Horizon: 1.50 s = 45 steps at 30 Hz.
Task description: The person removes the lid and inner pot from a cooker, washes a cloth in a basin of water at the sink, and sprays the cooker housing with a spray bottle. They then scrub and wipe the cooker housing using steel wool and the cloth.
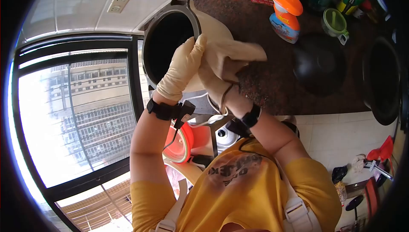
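A round cooker-like pot (213, 26) with a pale outside, a dark rim and a black inside lies tipped on its side, its opening facing left. My left hand (183, 65), in a cream glove, is closed on the lower part of the rim. Against the pot's outer wall, my right hand (213, 80), also gloved, is closed on a beige cloth (245, 53). The cloth is blurred at its loose end, and the fingers of my right hand are partly hidden by it.
On the dark counter (264, 87) stand an orange spray bottle (285, 14), a green-rimmed container (335, 21), several jars, a black round lid or bowl (320, 63) and a black pan (381, 80). A window (81, 112) is at left. Below the counter is a red basin (181, 144).
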{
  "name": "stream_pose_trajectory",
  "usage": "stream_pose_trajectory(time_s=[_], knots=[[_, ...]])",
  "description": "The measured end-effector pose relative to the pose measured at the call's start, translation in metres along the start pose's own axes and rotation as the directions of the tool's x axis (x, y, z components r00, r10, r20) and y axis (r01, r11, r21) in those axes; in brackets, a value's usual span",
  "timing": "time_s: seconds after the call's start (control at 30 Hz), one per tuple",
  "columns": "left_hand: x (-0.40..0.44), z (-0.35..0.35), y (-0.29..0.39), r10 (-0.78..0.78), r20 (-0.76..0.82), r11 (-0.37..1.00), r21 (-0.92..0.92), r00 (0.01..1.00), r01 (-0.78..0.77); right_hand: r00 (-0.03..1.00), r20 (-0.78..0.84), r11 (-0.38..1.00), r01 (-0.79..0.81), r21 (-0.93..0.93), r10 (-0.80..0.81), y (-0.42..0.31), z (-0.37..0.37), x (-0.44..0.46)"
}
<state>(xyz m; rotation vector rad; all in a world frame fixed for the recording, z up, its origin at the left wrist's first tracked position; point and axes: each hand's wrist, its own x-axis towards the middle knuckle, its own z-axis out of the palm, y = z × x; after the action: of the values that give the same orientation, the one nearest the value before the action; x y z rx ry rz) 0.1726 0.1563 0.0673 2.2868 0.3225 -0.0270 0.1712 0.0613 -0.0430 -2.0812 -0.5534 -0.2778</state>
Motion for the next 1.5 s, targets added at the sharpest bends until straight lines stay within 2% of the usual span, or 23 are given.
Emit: stream_pose_trajectory(time_s=[0.1, 0.13, 0.17, 0.2, 0.23, 0.27, 0.3, 0.33, 0.4, 0.43, 0.47, 0.5, 0.57, 0.6, 0.67, 0.8, 0.87, 0.93, 1.0, 1.13, 1.33, 1.4, 1.5], knots=[[-0.014, -0.011, -0.008, 0.052, 0.095, 0.996, -0.076, 0.994, -0.045, 0.968, 0.130, 0.956, -0.236, 0.175, 0.215, 0.023, 0.009, 0.047], [-0.028, -0.014, 0.000, 0.071, 0.147, 0.992, -0.109, 0.987, -0.055, 0.969, 0.187, 0.784, -0.242, 0.571, 0.163, 0.031, 0.002, 0.070], [-0.042, -0.018, 0.008, 0.090, 0.198, 0.988, -0.144, 0.976, -0.062, 0.960, 0.279, 0.950, -0.112, 0.290, 0.028, 0.038, -0.008, 0.080], [-0.056, -0.030, 0.006, 0.092, 0.198, 0.988, -0.142, 0.976, -0.065, 0.924, 0.366, 0.990, 0.136, -0.039, -0.113, 0.045, -0.019, 0.092], [-0.069, -0.046, 0.001, 0.120, 0.226, 0.954, 0.241, 0.967, -0.175, 0.863, 0.441, 0.884, 0.386, -0.262, -0.246, 0.051, -0.029, 0.103], [-0.074, -0.054, -0.001, 0.137, 0.265, 0.767, 0.581, 0.954, -0.272, 0.895, 0.366, 0.966, 0.249, 0.066, -0.256, 0.064, -0.008, 0.098], [-0.073, -0.054, -0.002, 0.138, 0.270, 0.767, 0.580, 0.953, -0.275, 0.925, 0.297, 0.911, 0.107, 0.397, -0.238, 0.077, 0.018, 0.090], [-0.076, -0.053, -0.002, 0.064, 0.248, 0.765, 0.609, 0.967, -0.207, 0.950, 0.243, 0.726, -0.025, 0.687, -0.198, 0.086, 0.041, 0.080], [-0.073, -0.049, -0.002, -0.008, 0.219, 0.761, 0.634, 0.976, -0.136, 0.993, 0.112, 0.599, -0.061, 0.798, -0.048, 0.074, 0.041, 0.063], [-0.069, -0.043, -0.001, 0.019, 0.168, 0.748, 0.652, 0.986, -0.125, 1.000, 0.003, 0.740, -0.022, 0.672, 0.027, 0.047, 0.020, 0.039], [-0.065, -0.037, 0.002, 0.046, 0.118, 0.737, 0.667, 0.992, -0.114, 0.994, 0.103, 0.960, -0.002, 0.281, -0.028, 0.013, -0.018, 0.034], [-0.059, -0.032, 0.003, 0.042, 0.119, 0.741, 0.662, 0.992, -0.111, 0.995, 0.089, 0.982, 0.034, 0.188, -0.051, -0.001, -0.023, 0.022], [-0.044, -0.023, 0.008, 0.071, 0.042, 0.835, 0.544, 0.997, -0.082, 0.993, 0.062, 0.995, 0.099, -0.006, -0.099, -0.028, -0.033, -0.002], [-0.036, -0.019, 0.011, 0.073, 0.040, 0.837, 0.541, 0.996, -0.083, 0.984, -0.131, 0.993, 0.119, 0.001, -0.118, -0.026, -0.004, -0.019], [-0.024, -0.016, 0.018, 0.069, 0.080, 0.898, 0.430, 0.994, -0.097, 0.986, -0.130, 0.993, 0.113, 0.040, -0.106, -0.019, -0.015, -0.009], [-0.010, -0.013, 0.014, 0.000, 0.092, 0.926, 0.376, 0.996, -0.034, 0.997, -0.078, 0.972, 0.031, 0.235, -0.013, 0.025, -0.007, 0.034], [-0.006, -0.009, 0.012, 0.051, 0.052, 0.911, 0.407, 0.997, -0.068, 0.999, 0.017, 0.954, -0.043, 0.296, 0.040, 0.056, 0.003, 0.060], [-0.002, -0.008, 0.011, -0.032, 0.040, 0.983, 0.182, 0.999, 0.024, 0.988, 0.132, 0.938, -0.122, 0.325, 0.082, 0.085, 0.012, 0.080], [0.003, -0.004, 0.013, -0.036, 0.021, 0.994, 0.108, 0.999, 0.033, 0.971, 0.206, 0.924, -0.184, 0.335, 0.118, 0.098, 0.017, 0.087], [0.030, -0.006, 0.008, -0.123, -0.054, 0.991, 0.052, 0.991, 0.126, 0.988, 0.063, 0.920, -0.152, 0.360, 0.138, 0.061, 0.010, 0.055], [0.053, -0.019, -0.012, -0.185, -0.057, 0.981, 0.044, 0.981, 0.188, 0.993, -0.117, 0.978, 0.051, 0.204, -0.027, -0.014, 0.015, -0.006], [0.042, -0.018, 0.016, -0.176, 0.028, 0.946, -0.272, 0.984, 0.177, 0.992, -0.121, 0.969, 0.047, 0.241, -0.018, 0.001, 0.021, 0.021], [0.034, -0.027, 0.015, -0.195, 0.118, 0.908, -0.352, 0.974, 0.225, 0.999, -0.020, 0.946, -0.017, 0.324, 0.025, 0.041, 0.033, 0.072]])
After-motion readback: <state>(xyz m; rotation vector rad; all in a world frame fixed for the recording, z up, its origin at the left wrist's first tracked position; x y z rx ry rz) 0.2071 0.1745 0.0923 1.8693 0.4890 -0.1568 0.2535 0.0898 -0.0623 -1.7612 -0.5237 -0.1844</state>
